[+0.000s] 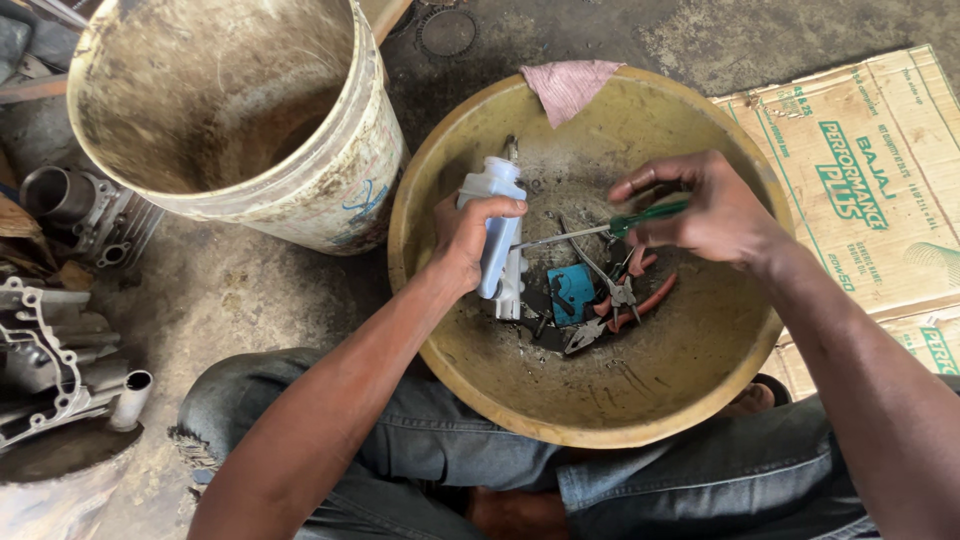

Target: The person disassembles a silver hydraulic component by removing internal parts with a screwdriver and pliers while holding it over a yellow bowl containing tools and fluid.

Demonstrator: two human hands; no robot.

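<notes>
My left hand [463, 238] grips a pale blue-white plastic part [497, 232] standing upright in a wide yellow basin [700, 385]. My right hand [700, 205] holds a screwdriver with a green handle [648, 214], its metal shaft pointing left toward the plastic part. Below the screwdriver, on the dirty basin floor, lie red-handled pliers [625, 300] and a small blue square piece [573, 290].
A pink rag [567, 85] hangs over the basin's far rim. A large dirty white bucket [235, 115] stands at the upper left. Grey metal engine parts [60, 330] lie on the left. Flattened cardboard [860, 170] covers the ground on the right. My jeans-clad knees [420, 440] sit below the basin.
</notes>
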